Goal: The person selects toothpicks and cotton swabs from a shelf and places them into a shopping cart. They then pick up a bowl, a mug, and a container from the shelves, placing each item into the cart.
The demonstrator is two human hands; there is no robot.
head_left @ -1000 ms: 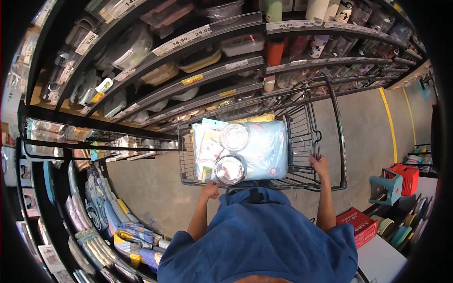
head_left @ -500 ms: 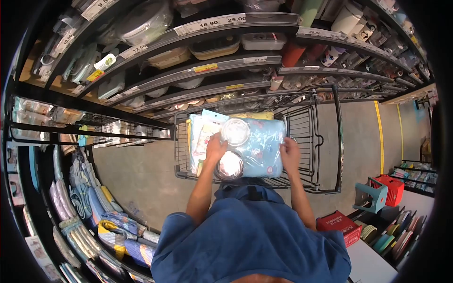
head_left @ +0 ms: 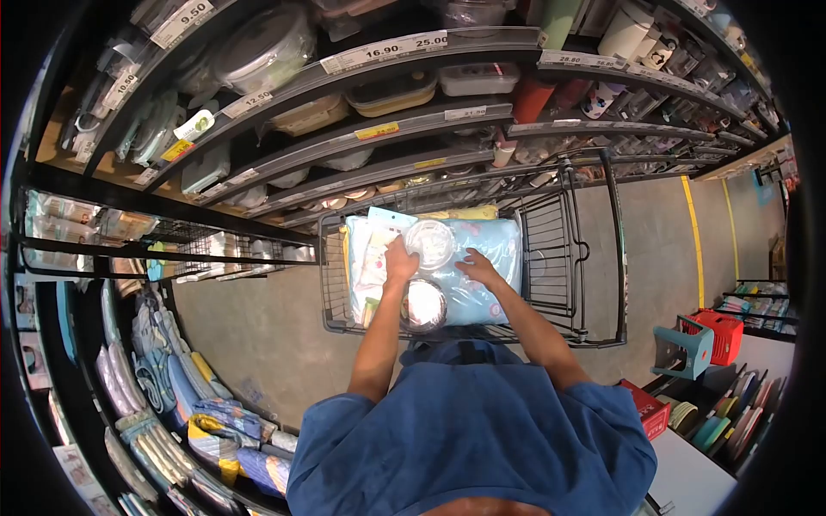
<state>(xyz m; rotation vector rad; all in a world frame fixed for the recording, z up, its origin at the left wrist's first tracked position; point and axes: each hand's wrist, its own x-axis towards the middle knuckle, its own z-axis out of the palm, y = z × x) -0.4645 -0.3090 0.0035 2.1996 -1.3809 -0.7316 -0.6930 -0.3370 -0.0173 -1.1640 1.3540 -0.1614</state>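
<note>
A black wire shopping cart point(head_left: 551, 249) holds a light blue plastic-wrapped package point(head_left: 495, 249) and a white printed pack point(head_left: 370, 258). Two round clear-lidded containers lie on top, the upper one point(head_left: 430, 244) above the lower one point(head_left: 423, 305). My left hand point(head_left: 401, 262) is at the left edge of the upper container, its fingers partly hidden; whether it grips the container is not clear. Over the blue package, to the right of the upper container, my right hand point(head_left: 478, 267) has its fingers apart and nothing in them.
Shelves point(head_left: 387, 52) of food boxes and cups run along the far side. Folded textiles point(head_left: 163, 370) fill a rack at the lower left. At the right are a teal stool point(head_left: 682, 351), a red stool point(head_left: 721, 335) and a red box point(head_left: 647, 409).
My right hand has moved left from the package's right edge to above its middle. My left hand has shifted slightly at the upper container.
</note>
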